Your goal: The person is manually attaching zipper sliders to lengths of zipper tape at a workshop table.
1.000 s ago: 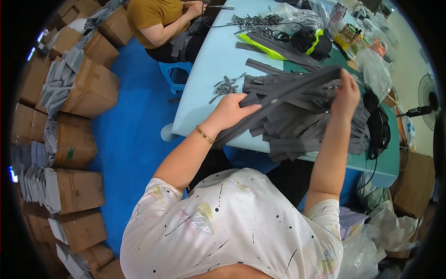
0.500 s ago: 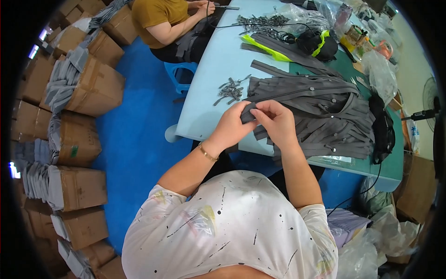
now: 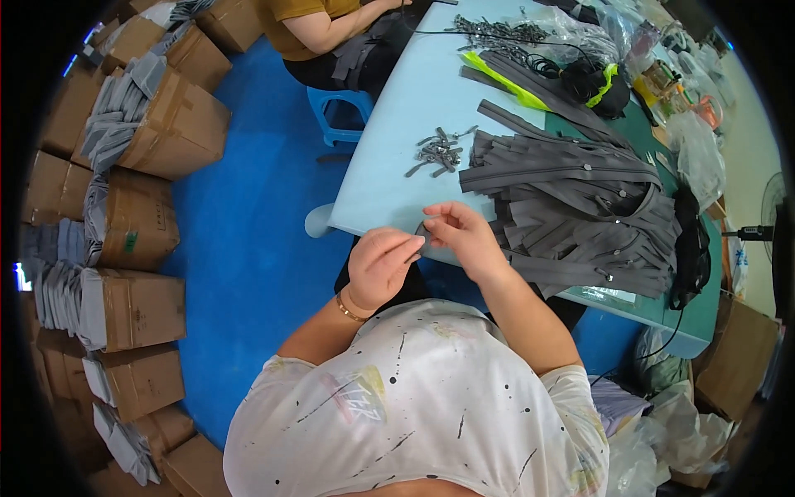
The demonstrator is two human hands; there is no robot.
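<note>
Close to my body, just off the table's near edge, a dark grey zipper tape (image 3: 423, 238) sits between my fingertips; most of it is hidden. My left hand (image 3: 381, 267), with a bracelet at its wrist, is closed on one side of the tape. From the other side my right hand (image 3: 465, 240) pinches it between thumb and fingers. Beyond my hands many dark grey zippers (image 3: 563, 178) lie in a heap, some with sliders on them. Left of that heap is a small pile of metal zipper sliders (image 3: 437, 152).
The light blue table (image 3: 389, 178) has a green mat (image 3: 654, 308) at right. A bigger slider pile (image 3: 497, 35), a bright yellow-green strip (image 3: 507, 81) and plastic bags (image 3: 696, 153) lie farther back. A co-worker (image 3: 323, 33) sits at the far left. Stacked cartons (image 3: 182, 124) line the left side.
Both hands have come nearer my body and lower, off the zipper heap, with the zipper tape between them. My left hand has turned, its fingers now pointing right. The whole view has shifted slightly.
</note>
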